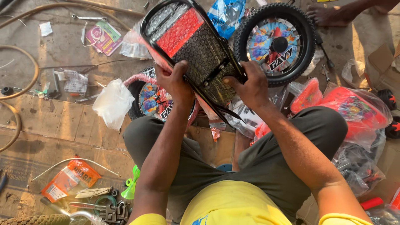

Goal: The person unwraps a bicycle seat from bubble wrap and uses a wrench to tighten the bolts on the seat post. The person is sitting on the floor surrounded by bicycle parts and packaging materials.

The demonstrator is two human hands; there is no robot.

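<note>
Both my hands hold a black-framed bicycle part wrapped in bubble plastic, with a red panel and a dark panel showing through. My left hand grips its lower left edge. My right hand grips its lower right edge near a black bracket. The part is raised above my knees, over a small bicycle wheel with a colourful disc and a pink frame tube lying on the ground. A second small wheel with a knobby black tyre lies just beyond my right hand.
Red plastic parts in clear bags lie at the right. A crumpled white bag, an orange packet, pliers and tools, bare rims and cables are at the left. Another person's foot rests at top right.
</note>
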